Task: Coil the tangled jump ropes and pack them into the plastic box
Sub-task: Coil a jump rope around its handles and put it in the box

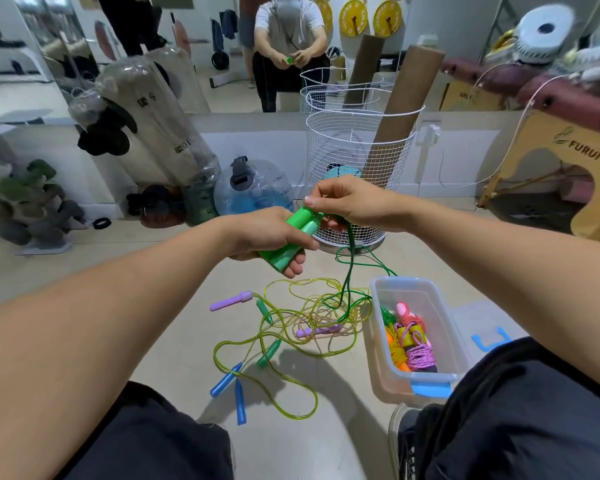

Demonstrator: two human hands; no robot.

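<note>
**Green rope in hand, tangle on the floor**

The left hand [271,237] has its grip wrapped around the two green handles [293,237], held side by side above the floor. The right hand [350,202] pinches the dark green cord [349,271] just where it leaves the handle tips; the cord hangs down from there into the tangled jump ropes [291,327] on the floor [153,289]. That tangle of yellowish cords carries purple, teal and blue handles and lies just left of the plastic box [426,296]. The box stands open on the floor beside the person's right knee and holds coiled ropes [411,344] in pink, orange and purple. A white wire basket [354,150] stands behind the hands.
</note>
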